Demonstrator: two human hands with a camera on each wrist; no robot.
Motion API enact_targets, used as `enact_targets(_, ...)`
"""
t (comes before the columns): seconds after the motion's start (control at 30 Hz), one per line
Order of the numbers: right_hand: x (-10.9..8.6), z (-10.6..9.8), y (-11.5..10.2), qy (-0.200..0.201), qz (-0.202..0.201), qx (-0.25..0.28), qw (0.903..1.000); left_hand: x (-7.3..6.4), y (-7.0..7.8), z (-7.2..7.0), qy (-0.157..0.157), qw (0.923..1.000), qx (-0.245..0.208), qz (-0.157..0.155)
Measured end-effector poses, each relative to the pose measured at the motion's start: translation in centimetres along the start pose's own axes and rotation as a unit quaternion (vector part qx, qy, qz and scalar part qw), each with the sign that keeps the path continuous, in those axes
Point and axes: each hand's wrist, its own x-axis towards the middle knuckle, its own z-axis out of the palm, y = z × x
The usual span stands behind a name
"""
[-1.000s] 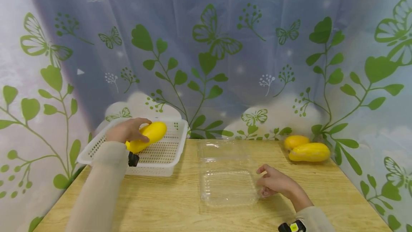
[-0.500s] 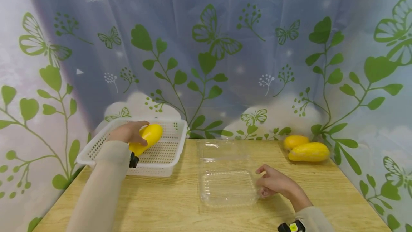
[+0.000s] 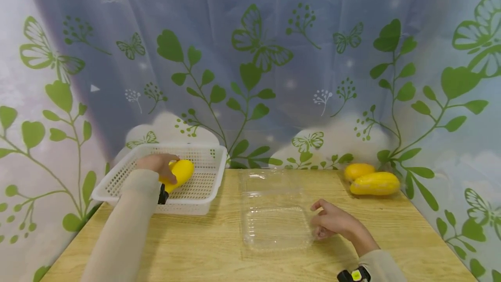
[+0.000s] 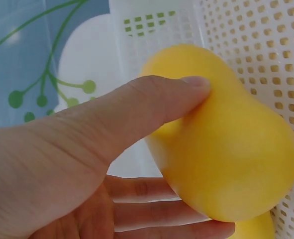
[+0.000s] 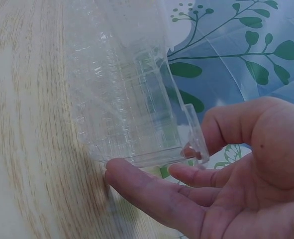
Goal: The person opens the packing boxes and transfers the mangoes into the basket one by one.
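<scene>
My left hand reaches into a white plastic basket and grips a smooth yellow pear-shaped fruit. In the left wrist view the thumb lies across the narrower part of this fruit, and the fingers are under it. A bit of another yellow thing shows below, mostly hidden. Beside an open clear plastic clamshell box, my right hand holds the box's near right edge. Up close, the thumb and fingers are curled at the rim tab of the box.
Two long yellow fruits, one paler-streaked and one behind it, lie at the back right of the wooden table. A curtain printed with leaves and butterflies hangs right behind the table. The box's lid part lies toward the curtain.
My left hand has lowered the yellow pear-shaped fruit a little further into the basket and slightly to the left. My right hand stays at the box's edge, and the box has not moved.
</scene>
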Motion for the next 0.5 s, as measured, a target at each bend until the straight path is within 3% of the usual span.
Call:
enact_targets(0.3,0.0,0.0,-0.1,-0.001,0.001,-0.001,1.0000,0.8,-1.3,0.2,-0.019,0.9983,-0.048,-0.028)
enact_targets(0.5,-0.2,0.0,0.0,-0.006,-0.004,-0.004,1.0000,1.1,-2.0,-0.1,-0.034,0.9984,-0.037,-0.026)
